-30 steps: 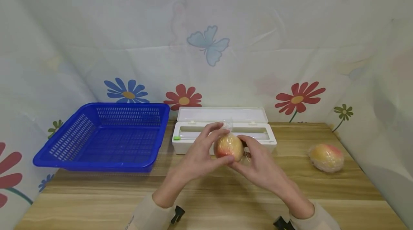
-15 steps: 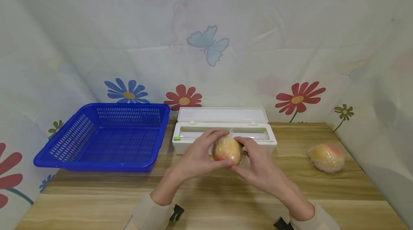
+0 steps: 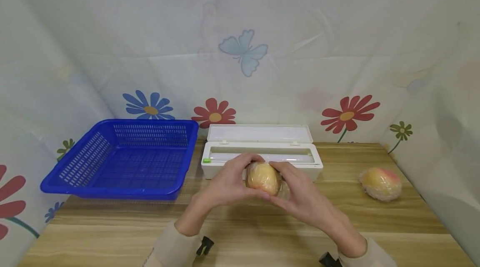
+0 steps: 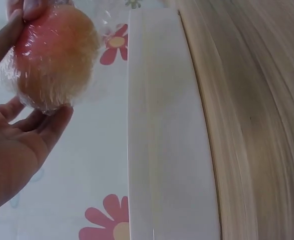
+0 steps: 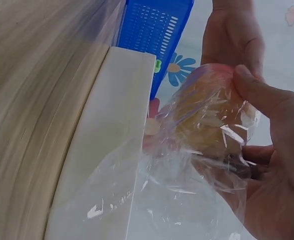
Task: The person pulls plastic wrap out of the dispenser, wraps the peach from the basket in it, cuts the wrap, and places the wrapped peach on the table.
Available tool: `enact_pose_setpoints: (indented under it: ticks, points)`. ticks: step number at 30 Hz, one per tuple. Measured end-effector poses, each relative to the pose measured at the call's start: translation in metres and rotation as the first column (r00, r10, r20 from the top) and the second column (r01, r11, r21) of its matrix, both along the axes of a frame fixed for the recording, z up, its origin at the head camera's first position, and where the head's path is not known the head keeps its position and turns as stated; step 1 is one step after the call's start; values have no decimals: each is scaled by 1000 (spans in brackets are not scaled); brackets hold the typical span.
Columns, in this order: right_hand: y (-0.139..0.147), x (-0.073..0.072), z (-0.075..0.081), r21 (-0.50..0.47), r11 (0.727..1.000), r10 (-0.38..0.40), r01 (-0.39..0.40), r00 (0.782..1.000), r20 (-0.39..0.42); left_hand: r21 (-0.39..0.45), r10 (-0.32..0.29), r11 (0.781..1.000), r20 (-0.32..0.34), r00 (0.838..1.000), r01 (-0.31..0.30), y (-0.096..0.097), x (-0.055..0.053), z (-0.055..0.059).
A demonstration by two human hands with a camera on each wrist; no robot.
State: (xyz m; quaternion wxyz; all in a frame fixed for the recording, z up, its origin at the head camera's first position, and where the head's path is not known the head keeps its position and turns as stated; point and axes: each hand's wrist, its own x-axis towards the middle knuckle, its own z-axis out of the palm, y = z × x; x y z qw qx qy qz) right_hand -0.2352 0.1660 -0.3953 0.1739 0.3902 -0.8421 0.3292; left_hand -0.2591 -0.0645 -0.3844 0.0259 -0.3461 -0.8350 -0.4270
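Observation:
Both hands hold a yellow-red peach [image 3: 264,178] in clear cling film, in front of a white film dispenser box [image 3: 221,171] in the head view. My left hand [image 3: 228,181] grips its left side, thumb at the front and fingers curled over the back. From the right, my right hand [image 3: 301,194] grips it with thumb and fingers. The left wrist view shows film pulled tight over the peach [image 4: 56,57]. In the right wrist view, a loose sheet of film [image 5: 182,195] trails from the peach by the right hand [image 5: 287,155].
A blue plastic basket [image 3: 138,194] stands on the left of the wooden table [image 3: 240,242]. Another film-wrapped peach [image 3: 380,183] lies on the right. The dispenser's lid [image 3: 258,133] is raised at the back, near a flowered cloth backdrop [image 3: 300,29].
The peach has turned in the hands, showing more yellow, and has shifted slightly down. The left fingers, earlier raised at the film on top, now lie lower around the peach.

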Motion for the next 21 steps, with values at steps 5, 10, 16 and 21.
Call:
enact_pose_setpoints:
  ticks: [5, 10, 16, 21]
  points:
    - [1, 1, 3, -14, 999, 49, -48, 996, 72, 20, -11, 1000, 25, 1000, 11, -4, -1, 1]
    - [3, 1, 6, -1, 999, 48, -49, 995, 87, 27, 35, 999, 64, 997, -37, -2, 0, 1]
    - [5, 3, 8, 35, 999, -17, 19, 998, -57, 94, 163, 981, 80, 983, -170, 1, -1, -1]
    - [1, 5, 14, -126, 989, -108, 73, 949, -296, 188, 299, 930, 113, 947, -316, 2, -3, -3]
